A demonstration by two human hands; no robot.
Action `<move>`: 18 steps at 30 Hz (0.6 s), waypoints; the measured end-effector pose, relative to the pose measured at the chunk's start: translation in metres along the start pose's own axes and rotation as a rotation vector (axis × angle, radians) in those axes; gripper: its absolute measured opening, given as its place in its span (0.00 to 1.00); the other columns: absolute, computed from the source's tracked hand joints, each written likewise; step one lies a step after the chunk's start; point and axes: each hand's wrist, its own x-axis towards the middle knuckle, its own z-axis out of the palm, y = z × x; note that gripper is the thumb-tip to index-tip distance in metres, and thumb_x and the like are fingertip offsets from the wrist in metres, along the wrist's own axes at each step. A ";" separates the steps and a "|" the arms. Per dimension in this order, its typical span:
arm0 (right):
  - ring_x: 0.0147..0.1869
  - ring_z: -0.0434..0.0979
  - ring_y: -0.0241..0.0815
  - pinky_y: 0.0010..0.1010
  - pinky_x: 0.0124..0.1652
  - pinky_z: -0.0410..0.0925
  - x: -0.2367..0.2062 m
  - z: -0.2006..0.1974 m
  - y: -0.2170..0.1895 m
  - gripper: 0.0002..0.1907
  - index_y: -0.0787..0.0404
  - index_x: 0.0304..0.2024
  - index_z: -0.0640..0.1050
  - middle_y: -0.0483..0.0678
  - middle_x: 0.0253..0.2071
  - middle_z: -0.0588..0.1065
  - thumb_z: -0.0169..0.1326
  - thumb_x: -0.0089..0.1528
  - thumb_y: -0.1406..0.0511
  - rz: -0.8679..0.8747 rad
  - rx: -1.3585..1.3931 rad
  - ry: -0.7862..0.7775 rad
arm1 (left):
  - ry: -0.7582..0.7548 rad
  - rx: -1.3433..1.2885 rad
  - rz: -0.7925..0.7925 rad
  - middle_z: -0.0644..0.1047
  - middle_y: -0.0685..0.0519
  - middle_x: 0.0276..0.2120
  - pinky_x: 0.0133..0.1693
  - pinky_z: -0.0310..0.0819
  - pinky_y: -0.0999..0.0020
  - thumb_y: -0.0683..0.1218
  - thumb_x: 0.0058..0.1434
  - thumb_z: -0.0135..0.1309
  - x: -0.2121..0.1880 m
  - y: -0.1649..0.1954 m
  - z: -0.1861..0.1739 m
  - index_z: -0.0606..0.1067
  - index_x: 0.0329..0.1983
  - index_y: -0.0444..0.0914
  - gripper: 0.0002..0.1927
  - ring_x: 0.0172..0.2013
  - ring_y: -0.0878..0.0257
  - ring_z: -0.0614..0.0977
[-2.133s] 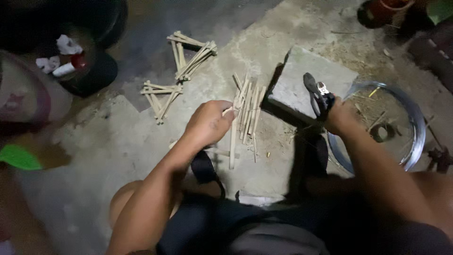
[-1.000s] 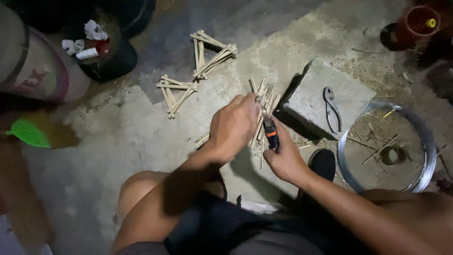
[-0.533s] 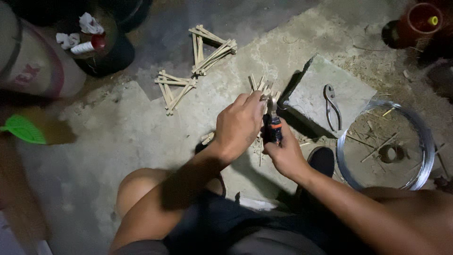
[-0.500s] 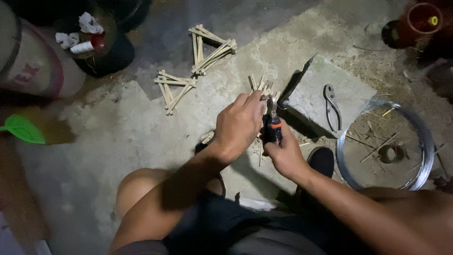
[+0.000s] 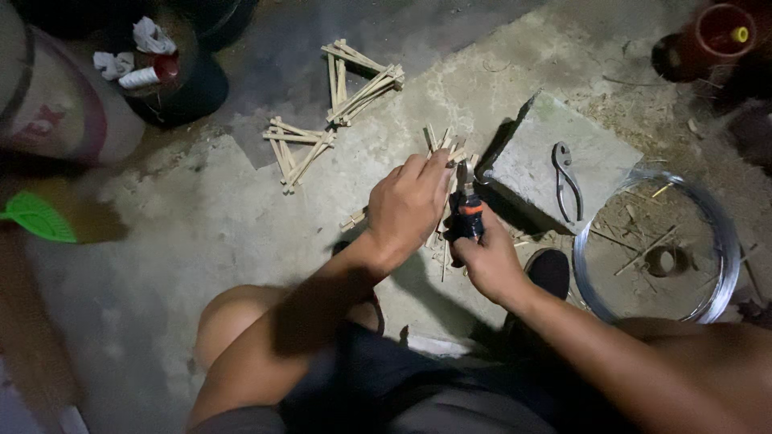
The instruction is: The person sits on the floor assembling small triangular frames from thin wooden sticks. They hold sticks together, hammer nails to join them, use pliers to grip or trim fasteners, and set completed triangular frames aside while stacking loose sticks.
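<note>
My left hand (image 5: pixel 410 207) is closed around a bundle of thin bamboo sticks (image 5: pixel 443 146) that fan out past its fingers, just above the concrete floor. My right hand (image 5: pixel 489 259) grips a tool with black and orange handles (image 5: pixel 467 217), its metal tip pointing up against the sticks beside my left fingers. Both hands meet in the middle of the view, over more loose sticks on the ground.
Two triangle frames of tied sticks (image 5: pixel 363 80) (image 5: pixel 296 146) lie farther off. A flat stone block (image 5: pixel 555 165) carries metal pincers (image 5: pixel 566 178). A coil of wire (image 5: pixel 658 241) lies at the right, dark pots (image 5: pixel 173 60) at the far left, a green fan (image 5: pixel 36 215) at the left edge.
My right hand left the pincers on the stone, came over with the orange-handled tool and brought it up to the sticks. My left hand lifted the bundle slightly.
</note>
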 end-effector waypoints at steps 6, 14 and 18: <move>0.26 0.70 0.36 0.29 0.26 0.67 -0.002 0.001 -0.003 0.13 0.63 0.43 0.71 0.46 0.26 0.71 0.48 0.55 0.74 0.072 -0.061 0.020 | 0.031 0.043 0.061 0.75 0.49 0.39 0.36 0.76 0.57 0.46 0.66 0.57 0.000 -0.004 0.002 0.74 0.57 0.40 0.16 0.35 0.50 0.81; 0.24 0.69 0.37 0.31 0.23 0.64 0.001 0.000 -0.001 0.11 0.64 0.41 0.71 0.48 0.25 0.70 0.48 0.55 0.74 0.078 -0.025 0.008 | 0.018 0.115 0.097 0.74 0.50 0.36 0.35 0.76 0.57 0.46 0.66 0.59 0.001 -0.007 0.005 0.75 0.55 0.41 0.16 0.33 0.51 0.80; 0.24 0.69 0.38 0.31 0.23 0.64 0.001 0.000 0.000 0.12 0.64 0.41 0.70 0.48 0.27 0.74 0.47 0.54 0.74 0.128 0.009 0.026 | 0.010 0.130 0.104 0.74 0.50 0.36 0.33 0.75 0.58 0.47 0.65 0.59 0.000 -0.008 0.006 0.75 0.56 0.40 0.17 0.32 0.51 0.80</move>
